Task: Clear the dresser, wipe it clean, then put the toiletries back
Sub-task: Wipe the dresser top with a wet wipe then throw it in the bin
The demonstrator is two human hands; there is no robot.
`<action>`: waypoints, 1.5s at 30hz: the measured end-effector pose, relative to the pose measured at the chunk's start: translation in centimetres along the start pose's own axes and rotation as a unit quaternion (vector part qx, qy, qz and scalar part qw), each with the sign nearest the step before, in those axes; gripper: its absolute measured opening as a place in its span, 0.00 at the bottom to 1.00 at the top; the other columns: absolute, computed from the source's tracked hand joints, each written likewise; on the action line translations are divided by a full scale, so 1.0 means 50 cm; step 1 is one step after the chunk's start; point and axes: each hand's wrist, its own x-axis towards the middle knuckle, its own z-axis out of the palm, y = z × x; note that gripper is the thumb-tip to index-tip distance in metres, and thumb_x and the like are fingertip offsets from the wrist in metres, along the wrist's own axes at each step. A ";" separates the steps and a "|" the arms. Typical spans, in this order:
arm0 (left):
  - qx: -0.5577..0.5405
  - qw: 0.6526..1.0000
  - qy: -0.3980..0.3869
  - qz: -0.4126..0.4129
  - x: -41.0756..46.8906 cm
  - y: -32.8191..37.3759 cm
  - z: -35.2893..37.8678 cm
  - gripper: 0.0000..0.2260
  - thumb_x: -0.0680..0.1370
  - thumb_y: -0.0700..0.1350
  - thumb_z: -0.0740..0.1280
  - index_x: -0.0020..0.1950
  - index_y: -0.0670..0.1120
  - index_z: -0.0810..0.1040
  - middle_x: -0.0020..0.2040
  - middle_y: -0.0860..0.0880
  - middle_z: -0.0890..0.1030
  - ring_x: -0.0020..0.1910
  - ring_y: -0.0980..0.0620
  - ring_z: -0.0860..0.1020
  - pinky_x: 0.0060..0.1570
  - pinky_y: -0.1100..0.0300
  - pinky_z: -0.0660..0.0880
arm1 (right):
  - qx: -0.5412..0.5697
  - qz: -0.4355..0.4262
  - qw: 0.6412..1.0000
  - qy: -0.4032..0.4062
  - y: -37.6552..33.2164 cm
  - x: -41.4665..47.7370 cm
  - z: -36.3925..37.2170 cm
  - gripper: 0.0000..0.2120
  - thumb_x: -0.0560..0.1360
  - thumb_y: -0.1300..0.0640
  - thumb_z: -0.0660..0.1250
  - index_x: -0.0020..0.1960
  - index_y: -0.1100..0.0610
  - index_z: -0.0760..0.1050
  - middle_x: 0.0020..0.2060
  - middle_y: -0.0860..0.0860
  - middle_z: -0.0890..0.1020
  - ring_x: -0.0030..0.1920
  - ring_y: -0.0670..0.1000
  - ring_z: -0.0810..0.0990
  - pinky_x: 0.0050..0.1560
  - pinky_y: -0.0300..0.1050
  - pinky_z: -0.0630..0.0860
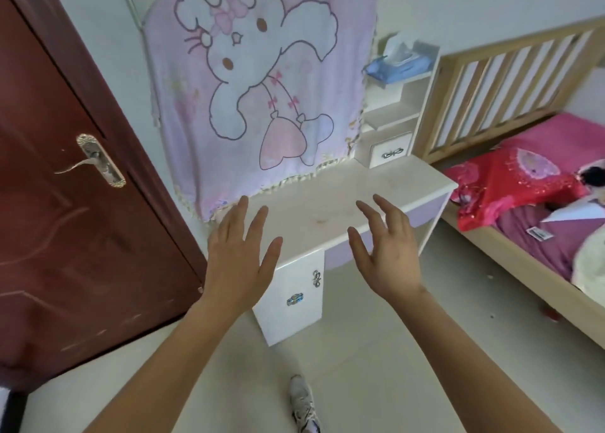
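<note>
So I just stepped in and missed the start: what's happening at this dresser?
A person stands at the dresser with the left hand and right hand held out toward its top, fingers spread, holding nothing. The top has no toiletries on it, only faint marks. A blue tissue pack sits on the side shelf.

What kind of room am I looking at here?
Most likely a child's bedroom: a bed with pink bedding stands beside a small white dresser, and a pink cartoon cloth hangs behind it.
</note>
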 end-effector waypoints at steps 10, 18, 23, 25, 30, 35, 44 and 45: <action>-0.107 0.991 -0.083 -0.012 0.505 0.087 0.268 0.29 0.82 0.60 0.51 0.80 0.52 0.50 0.80 0.47 0.44 0.78 0.45 0.48 0.73 0.44 0.53 | -0.099 0.064 0.992 -0.050 0.329 0.376 0.118 0.23 0.79 0.49 0.65 0.71 0.55 0.70 0.70 0.57 0.70 0.68 0.61 0.70 0.64 0.59 0.71; -0.109 0.987 -0.090 0.072 0.852 0.217 0.386 0.28 0.82 0.59 0.53 0.80 0.52 0.51 0.80 0.45 0.45 0.78 0.42 0.50 0.72 0.44 0.55 | -0.116 0.089 0.989 -0.018 0.562 0.627 0.119 0.21 0.81 0.48 0.61 0.70 0.58 0.69 0.65 0.60 0.73 0.66 0.62 0.71 0.63 0.59 0.71; -0.092 0.990 -0.089 0.057 1.014 0.284 0.494 0.29 0.81 0.61 0.49 0.80 0.55 0.48 0.80 0.49 0.41 0.78 0.46 0.46 0.74 0.47 0.52 | -0.070 0.085 0.993 -0.031 0.721 0.782 0.178 0.23 0.81 0.46 0.58 0.72 0.55 0.67 0.69 0.58 0.71 0.68 0.61 0.69 0.66 0.59 0.69; -0.078 0.993 -0.082 0.038 1.079 0.308 0.534 0.29 0.81 0.62 0.48 0.80 0.55 0.48 0.80 0.51 0.41 0.79 0.47 0.46 0.74 0.48 0.51 | -0.041 0.077 0.996 -0.035 0.782 0.855 0.209 0.24 0.80 0.44 0.58 0.72 0.55 0.68 0.70 0.58 0.71 0.69 0.61 0.69 0.68 0.58 0.68; -0.076 0.996 -0.039 -0.001 1.250 0.373 0.610 0.29 0.81 0.62 0.50 0.79 0.50 0.55 0.80 0.47 0.50 0.77 0.45 0.53 0.73 0.49 0.55 | 0.007 0.034 0.998 -0.042 0.907 1.052 0.275 0.23 0.80 0.46 0.60 0.71 0.56 0.70 0.70 0.57 0.71 0.70 0.58 0.68 0.68 0.56 0.69; -0.079 0.997 0.012 -0.023 1.376 0.434 0.663 0.28 0.80 0.62 0.51 0.77 0.49 0.60 0.78 0.46 0.58 0.75 0.47 0.59 0.70 0.50 0.61 | 0.059 -0.080 0.995 0.003 0.998 1.199 0.316 0.18 0.79 0.55 0.64 0.66 0.62 0.74 0.63 0.58 0.77 0.62 0.58 0.75 0.62 0.53 0.74; -0.021 0.993 0.074 -0.088 1.393 0.468 0.717 0.31 0.81 0.63 0.50 0.74 0.41 0.67 0.73 0.43 0.70 0.70 0.46 0.70 0.65 0.53 0.66 | 0.080 -0.109 0.991 -0.019 1.036 1.207 0.370 0.22 0.83 0.46 0.56 0.66 0.60 0.75 0.63 0.53 0.79 0.62 0.52 0.76 0.66 0.47 0.71; -0.014 0.993 0.069 -0.093 1.400 0.469 0.705 0.33 0.79 0.65 0.52 0.72 0.42 0.70 0.71 0.44 0.72 0.68 0.46 0.72 0.63 0.52 0.70 | 0.075 -0.109 0.991 -0.025 1.035 1.208 0.370 0.22 0.83 0.46 0.56 0.67 0.59 0.75 0.63 0.53 0.79 0.62 0.52 0.76 0.66 0.48 0.71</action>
